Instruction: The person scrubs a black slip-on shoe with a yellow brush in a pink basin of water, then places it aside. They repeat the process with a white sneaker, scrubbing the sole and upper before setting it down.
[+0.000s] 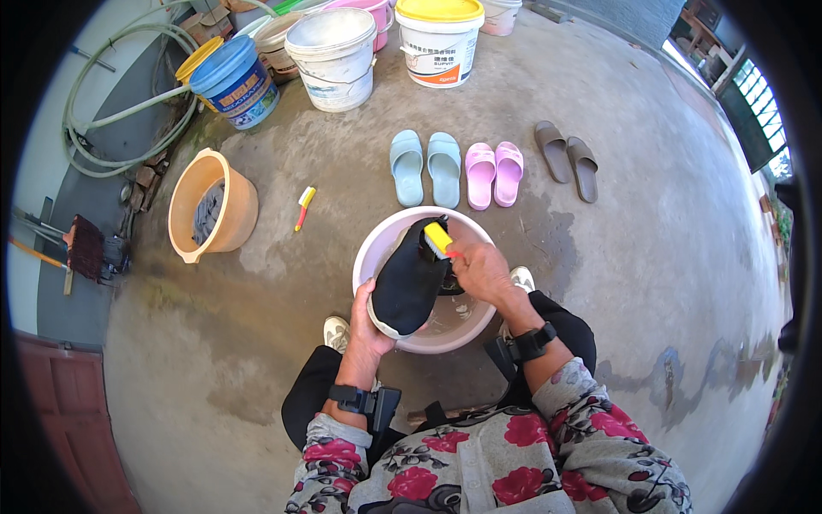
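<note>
A black fabric shoe with a white sole (pixel 406 286) is tilted over a pale pink plastic basin (pixel 367 247). My left hand (pixel 367 324) grips it by the toe end and sole. In my right hand (pixel 483 268) is a scrubbing brush with a yellow head and red handle (pixel 438 239); its white bristles rest at the shoe's opening. Water lies in the basin, and another dark item, partly hidden by the shoe and my right hand, sits in it.
Blue slippers (pixel 443 168), pink slippers (pixel 493 175) and brown slippers (pixel 568 159) line the concrete beyond the basin. Leftward are a second brush (pixel 304 209) and an orange tub (pixel 247 215) holding grey cloth. Several buckets (pixel 331 64), a coiled hose (pixel 83 138) and a broom (pixel 83 247) stand farther off.
</note>
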Demonstrator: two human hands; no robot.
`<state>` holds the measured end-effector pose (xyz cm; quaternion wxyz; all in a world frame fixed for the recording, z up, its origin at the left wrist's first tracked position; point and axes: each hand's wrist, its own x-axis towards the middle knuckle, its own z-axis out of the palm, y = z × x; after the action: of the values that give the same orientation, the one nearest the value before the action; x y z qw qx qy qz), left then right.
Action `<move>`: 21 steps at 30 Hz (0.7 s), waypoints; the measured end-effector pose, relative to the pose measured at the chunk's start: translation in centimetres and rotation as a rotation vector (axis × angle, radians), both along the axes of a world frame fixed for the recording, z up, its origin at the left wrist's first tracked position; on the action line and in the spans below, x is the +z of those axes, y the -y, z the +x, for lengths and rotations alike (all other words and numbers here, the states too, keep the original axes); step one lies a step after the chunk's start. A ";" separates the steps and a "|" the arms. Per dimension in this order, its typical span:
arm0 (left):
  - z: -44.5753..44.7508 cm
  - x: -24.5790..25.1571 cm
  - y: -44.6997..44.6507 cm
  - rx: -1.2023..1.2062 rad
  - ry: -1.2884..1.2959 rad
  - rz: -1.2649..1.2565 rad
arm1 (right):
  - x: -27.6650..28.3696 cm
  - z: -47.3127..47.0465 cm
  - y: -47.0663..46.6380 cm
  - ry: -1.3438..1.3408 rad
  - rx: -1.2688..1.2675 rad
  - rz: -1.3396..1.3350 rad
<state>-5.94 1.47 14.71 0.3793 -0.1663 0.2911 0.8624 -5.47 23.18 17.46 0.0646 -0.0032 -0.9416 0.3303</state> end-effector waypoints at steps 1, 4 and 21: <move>0.0 0.0 0.1 0.026 0.002 -0.020 | 0.6 -0.1 -0.5 -0.019 -0.029 -0.076; -0.1 0.2 0.2 0.029 -0.017 -0.024 | 1.5 -0.5 -1.7 -0.079 -0.098 -0.210; -2.3 4.0 5.4 -0.143 -0.139 0.118 | -3.7 -4.1 -0.4 0.296 -0.135 -0.421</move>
<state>-8.26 -3.97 18.69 0.4277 -0.0622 0.2767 0.8583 -9.55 23.61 13.74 -0.0542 -0.1278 -0.8489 0.5099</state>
